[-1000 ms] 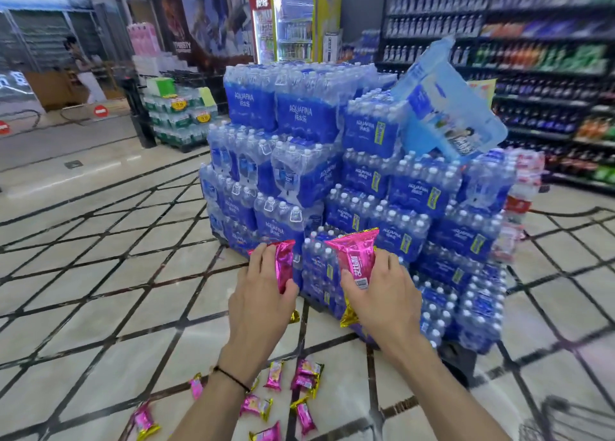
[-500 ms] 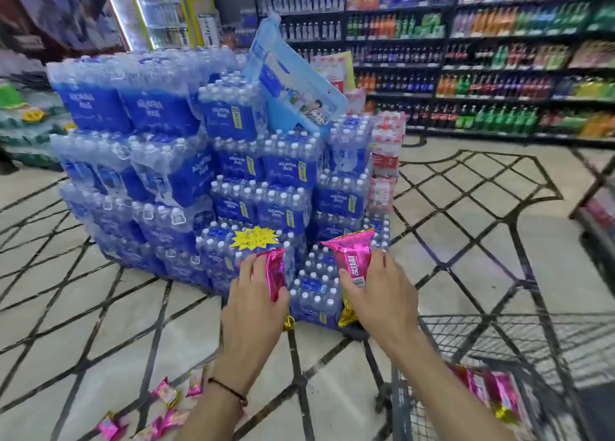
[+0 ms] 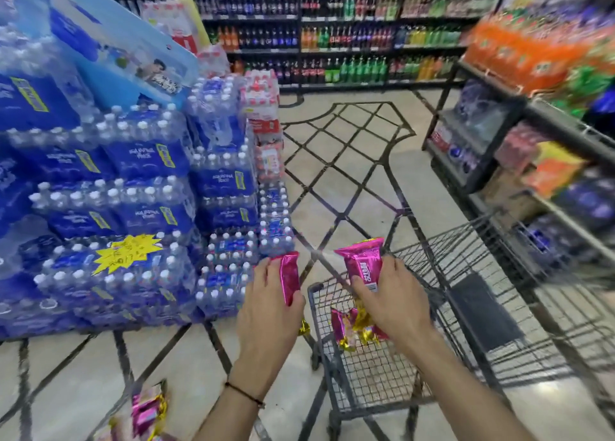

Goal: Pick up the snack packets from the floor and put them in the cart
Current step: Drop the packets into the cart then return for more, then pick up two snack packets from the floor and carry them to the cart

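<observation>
Above the cart (image 3: 429, 257), the right grip (image 3: 392, 302) now clasps one pink snack packet (image 3: 361, 262); the left grip (image 3: 269, 311), just outside the rim, clasps a second packet (image 3: 289, 279). Both have swung over from the water stack (image 3: 133, 181). Release comes next, probably; floor packets (image 3: 146, 407) still await collection.

The cart (image 3: 372, 380) stands right of the water packs (image 3: 133, 207), snack packets (image 3: 346, 329) inside.

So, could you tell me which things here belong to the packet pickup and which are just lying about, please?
Belongs to the job: left hand holding a pink packet; right hand holding another packet; cart; packets in the cart; packets on the floor.
Just lying about: water bottle packs; drinks shelves; side rack; yellow price star.
</observation>
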Available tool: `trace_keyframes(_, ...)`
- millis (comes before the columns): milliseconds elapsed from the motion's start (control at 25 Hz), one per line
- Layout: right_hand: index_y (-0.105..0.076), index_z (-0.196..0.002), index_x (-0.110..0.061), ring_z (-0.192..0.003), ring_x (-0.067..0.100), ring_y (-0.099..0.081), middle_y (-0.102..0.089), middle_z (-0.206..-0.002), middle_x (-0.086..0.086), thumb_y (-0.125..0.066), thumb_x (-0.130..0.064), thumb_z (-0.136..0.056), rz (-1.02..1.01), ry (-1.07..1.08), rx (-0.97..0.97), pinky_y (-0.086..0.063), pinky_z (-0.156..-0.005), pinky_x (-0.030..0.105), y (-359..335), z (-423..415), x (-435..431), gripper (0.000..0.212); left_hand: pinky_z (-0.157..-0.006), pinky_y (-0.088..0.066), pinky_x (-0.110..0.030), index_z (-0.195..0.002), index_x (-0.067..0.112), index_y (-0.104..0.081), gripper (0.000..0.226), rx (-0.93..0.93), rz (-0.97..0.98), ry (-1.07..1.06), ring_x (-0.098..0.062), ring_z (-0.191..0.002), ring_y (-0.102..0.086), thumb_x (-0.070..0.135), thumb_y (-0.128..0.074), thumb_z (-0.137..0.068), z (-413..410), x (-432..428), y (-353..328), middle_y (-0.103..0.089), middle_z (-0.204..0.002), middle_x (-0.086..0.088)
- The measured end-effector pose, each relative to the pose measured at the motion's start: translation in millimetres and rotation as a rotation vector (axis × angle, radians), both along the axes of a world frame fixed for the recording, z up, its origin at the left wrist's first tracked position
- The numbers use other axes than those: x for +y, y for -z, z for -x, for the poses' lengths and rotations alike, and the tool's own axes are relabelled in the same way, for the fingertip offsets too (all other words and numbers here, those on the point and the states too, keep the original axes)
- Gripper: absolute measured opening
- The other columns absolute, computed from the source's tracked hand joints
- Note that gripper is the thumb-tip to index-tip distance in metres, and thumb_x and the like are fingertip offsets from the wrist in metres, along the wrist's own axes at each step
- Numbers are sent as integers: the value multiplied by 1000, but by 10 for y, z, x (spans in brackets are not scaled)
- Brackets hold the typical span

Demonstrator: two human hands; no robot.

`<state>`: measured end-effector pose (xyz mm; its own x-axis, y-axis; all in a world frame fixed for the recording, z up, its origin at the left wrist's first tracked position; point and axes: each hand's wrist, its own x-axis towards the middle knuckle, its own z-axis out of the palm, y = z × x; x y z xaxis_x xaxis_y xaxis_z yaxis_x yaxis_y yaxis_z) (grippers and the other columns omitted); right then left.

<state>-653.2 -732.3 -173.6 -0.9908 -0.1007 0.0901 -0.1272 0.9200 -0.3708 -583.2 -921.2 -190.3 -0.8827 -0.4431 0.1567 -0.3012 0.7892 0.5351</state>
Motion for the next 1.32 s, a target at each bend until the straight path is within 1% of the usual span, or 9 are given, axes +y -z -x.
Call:
trace_keyframes(120, -52, -122, -6, -98, 28, -60, -61, -112, 10, -57, -54, -90, -24, 87, -75, -50, -77, 38, 152, 144, 320, 57, -78, -53, -41, -138, 26, -42, 54, -38, -24, 63, -24, -110, -55, 35, -60, -88, 162, 165, 228, -40, -145, 6)
trace_keyframes(280, -45, -135, -3, -112, 28, -58, -57, -127, 13, -55, -53, -93, -74, 125, -176, -49, -89, 39, 454, 341, 538, 66, -83, -53, -40, -139, 25, -41, 56, -135, -40, 128, -22, -110, -56, 36, -59, -87, 408, 386, 613, -39, -148, 5)
trace_keyframes(480, -42, -136, -2, -113, 28, -57, -57, -126, 14, -57, -55, -91, -17, 76, -367, -48, -92, 38, 1064, 674, 711, 70, -83, -53, -40, -143, 27, -37, 60, -225, -53, 116, -21, -121, -50, 34, -59, -88, 737, 688, 1057, -32, -153, 7)
trace_keyframes(720, -31, -144, -4, -97, 26, -59, -59, -109, 10, -67, -55, -86, -6, 42, -610, -52, -85, 39, 2020, 1167, 911, 86, -81, -56, -44, -138, 24, -40, 56, -390, -108, 74, -23, -114, -55, 30, -62, -87, 1112, 1164, 1912, -34, -151, 3)
trace_keyframes(800, -32, -143, -5, -96, 25, -58, -58, -114, 12, -65, -56, -87, 0, 55, -625, -50, -83, 37, 2280, 1236, 964, 82, -83, -56, -42, -138, 23, -41, 56, -460, -140, 68, -22, -114, -56, 29, -64, -88, 1179, 1316, 2201, -34, -151, 3)
trace_keyframes(880, -29, -145, -6, -92, 23, -58, -57, -116, 11, -62, -56, -90, -38, 38, -654, -49, -72, 29, 2573, 1305, 1038, 81, -88, -55, -40, -140, 20, -40, 58, -523, -122, 34, -25, -116, -57, 30, -67, -89, 1247, 1442, 2544, -34, -151, 1)
trace_keyframes(960, -23, -149, -6, -75, 18, -54, -58, -106, 6, -61, -53, -91, -53, 9, -689, -43, -59, 23, 2864, 1328, 1092, 84, -92, -55, -42, -143, 19, -37, 61, -600, -114, -6, -29, -119, -55, 31, -67, -91, 1276, 1523, 2894, -32, -152, -2)
trace_keyframes(1120, -33, -143, -4, -93, 27, -62, -60, -108, 9, -64, -53, -89, -81, 16, -779, -52, -77, 37, 3481, 1273, 1173, 79, -97, -53, -44, -147, 18, -31, 66, -734, -136, -40, -32, -130, -48, 26, -65, -92, 1173, 1672, 3579, -24, -159, -5)
trace_keyframes(1320, -31, -142, -6, -88, 19, -57, -58, -109, 5, -58, -51, -94, -120, -34, -845, -40, -68, 28, 4055, 1084, 1159, 71, -95, -53, -44, -144, 20, -32, 59, -843, -96, -57, -32, -126, -51, 35, -61, -95, 942, 1787, 4236, -29, -154, -5)
